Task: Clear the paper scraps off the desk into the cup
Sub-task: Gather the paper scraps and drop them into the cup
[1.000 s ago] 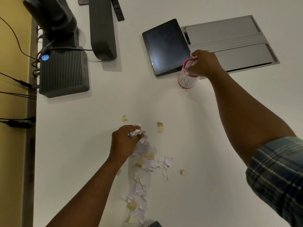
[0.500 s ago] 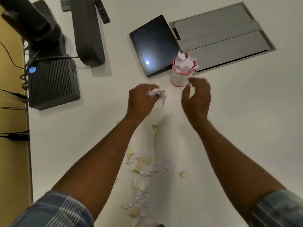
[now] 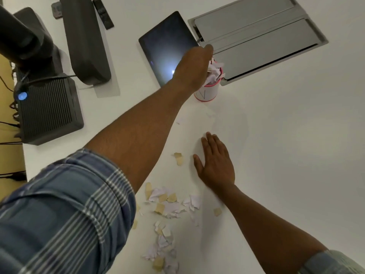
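Head view: left hand [image 3: 194, 68] is over the cup [image 3: 207, 91], its fingers hidden, so their grip cannot be told. Cup stands on the surface [image 3: 286, 145] beside the tablet [image 3: 167, 48], heaped with scraps. Right hand [image 3: 216, 165] rests flat, fingers straight. Paper scraps [image 3: 169, 206] lie near it.

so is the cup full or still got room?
Full: white scraps heap above the cup's pink rim, with the left hand over them.

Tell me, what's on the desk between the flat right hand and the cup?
In the head view, between the right hand and the cup the desk is mostly bare: only a couple of small white scraps lie there.
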`<state>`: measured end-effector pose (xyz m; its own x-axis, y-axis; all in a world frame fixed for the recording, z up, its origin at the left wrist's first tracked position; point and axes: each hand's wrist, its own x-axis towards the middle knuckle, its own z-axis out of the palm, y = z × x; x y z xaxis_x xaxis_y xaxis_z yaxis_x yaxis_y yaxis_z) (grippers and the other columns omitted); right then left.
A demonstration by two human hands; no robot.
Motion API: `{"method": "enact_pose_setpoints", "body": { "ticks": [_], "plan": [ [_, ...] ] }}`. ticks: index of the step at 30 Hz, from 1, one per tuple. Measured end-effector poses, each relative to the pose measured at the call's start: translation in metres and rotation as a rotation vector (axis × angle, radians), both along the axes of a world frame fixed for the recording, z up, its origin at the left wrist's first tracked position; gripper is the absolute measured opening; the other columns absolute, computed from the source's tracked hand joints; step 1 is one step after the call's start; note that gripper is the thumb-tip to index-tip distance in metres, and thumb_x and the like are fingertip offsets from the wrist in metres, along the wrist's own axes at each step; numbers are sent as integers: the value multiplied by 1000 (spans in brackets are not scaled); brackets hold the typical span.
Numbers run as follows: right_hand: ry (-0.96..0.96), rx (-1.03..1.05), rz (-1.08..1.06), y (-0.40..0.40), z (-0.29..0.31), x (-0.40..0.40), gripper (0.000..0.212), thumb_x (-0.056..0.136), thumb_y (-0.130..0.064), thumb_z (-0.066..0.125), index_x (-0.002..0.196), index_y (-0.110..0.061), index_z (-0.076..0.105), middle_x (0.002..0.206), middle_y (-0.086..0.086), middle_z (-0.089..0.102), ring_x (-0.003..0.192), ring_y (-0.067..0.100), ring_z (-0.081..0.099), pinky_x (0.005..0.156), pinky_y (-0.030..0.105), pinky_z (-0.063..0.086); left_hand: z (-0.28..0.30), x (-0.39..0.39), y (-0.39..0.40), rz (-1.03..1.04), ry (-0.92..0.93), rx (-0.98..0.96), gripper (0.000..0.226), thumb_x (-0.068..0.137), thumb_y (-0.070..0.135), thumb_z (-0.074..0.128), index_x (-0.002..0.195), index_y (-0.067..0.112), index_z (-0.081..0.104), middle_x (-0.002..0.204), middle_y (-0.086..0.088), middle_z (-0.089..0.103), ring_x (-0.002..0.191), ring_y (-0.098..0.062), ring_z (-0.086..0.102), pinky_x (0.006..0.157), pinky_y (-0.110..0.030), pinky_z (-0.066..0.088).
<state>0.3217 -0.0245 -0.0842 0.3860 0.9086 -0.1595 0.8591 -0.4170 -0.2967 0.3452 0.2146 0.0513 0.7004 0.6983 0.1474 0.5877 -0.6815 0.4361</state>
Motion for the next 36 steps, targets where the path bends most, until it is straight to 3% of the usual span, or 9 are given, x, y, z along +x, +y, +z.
{"method": "enact_pose_setpoints", "body": {
  "ticks": [8, 12, 18, 22, 27, 30, 32, 34, 36],
  "plan": [
    [-6, -2, -19, 0, 1, -2, 65, 98, -53, 25, 150, -14, 22, 159, 4, 22, 148, 18, 14, 117, 31, 4, -5, 27, 2, -127, 444, 86, 32, 88, 21, 63, 114, 3, 64, 111, -20, 66, 99, -36, 64, 85, -38, 51],
    [-7, 10, -19, 1, 0, -2, 64, 98, -51, 28, 149, -13, 25, 159, 5, 23, 148, 18, 15, 118, 31, 5, -5, 29, 4, -159, 540, 56, 37, 88, 17, 65, 121, 3, 60, 118, -19, 62, 106, -34, 61, 90, -38, 50],
    [-14, 23, -8, 0, 2, -2, 63, 98, -49, 28, 148, -11, 28, 158, 6, 25, 147, 20, 16, 119, 31, 7, 25, 30, 12, -244, 572, -93, 43, 84, 16, 68, 126, 12, 59, 123, -11, 62, 110, -30, 59, 83, -35, 49],
    [3, 21, -13, -1, 1, -3, 66, 99, -53, 23, 150, -13, 20, 160, 4, 20, 148, 17, 11, 119, 32, 7, 43, 21, 11, -272, 536, -160, 57, 79, 9, 72, 131, 20, 55, 135, -7, 55, 123, -30, 51, 96, -42, 47],
    [15, -1, 75, 0, 0, -1, 86, 89, -75, 16, 154, -22, -2, 163, -4, -5, 149, 13, -9, 121, 38, -1, 32, -3, 5, -135, 329, -89, 38, 88, 16, 66, 125, 18, 61, 127, -7, 62, 114, -26, 57, 90, -30, 45],
    [2, -23, 107, 2, 0, -1, 94, 84, -82, 15, 153, -21, -4, 163, -4, -7, 149, 13, -10, 120, 43, 2, 15, -21, 2, -1, 203, -78, 33, 91, 25, 62, 122, 15, 59, 120, -6, 64, 110, -23, 59, 91, -26, 43],
    [-10, -26, 101, 2, -1, -2, 95, 83, -83, 15, 154, -21, -3, 163, -3, -7, 149, 13, -10, 120, 43, 1, 2, -32, -2, 161, 103, -147, 43, 88, 21, 66, 129, 17, 53, 130, -7, 58, 119, -24, 55, 97, -29, 43],
    [-15, -32, 102, 3, -2, -3, 95, 83, -83, 15, 154, -22, -3, 163, -4, -6, 149, 13, -9, 120, 42, 0, -10, -38, -8, 206, 90, -248, 53, 85, 18, 69, 134, 19, 49, 135, -8, 52, 123, -25, 51, 101, -33, 43],
    [-17, -34, 105, 3, -2, -2, 95, 83, -83, 15, 154, -22, -3, 163, -4, -6, 149, 13, -10, 120, 42, -2, -18, -39, -11, 196, 114, -271, 47, 85, 20, 69, 130, 18, 55, 126, -7, 59, 114, -24, 58, 95, -31, 47]
  ]
}}
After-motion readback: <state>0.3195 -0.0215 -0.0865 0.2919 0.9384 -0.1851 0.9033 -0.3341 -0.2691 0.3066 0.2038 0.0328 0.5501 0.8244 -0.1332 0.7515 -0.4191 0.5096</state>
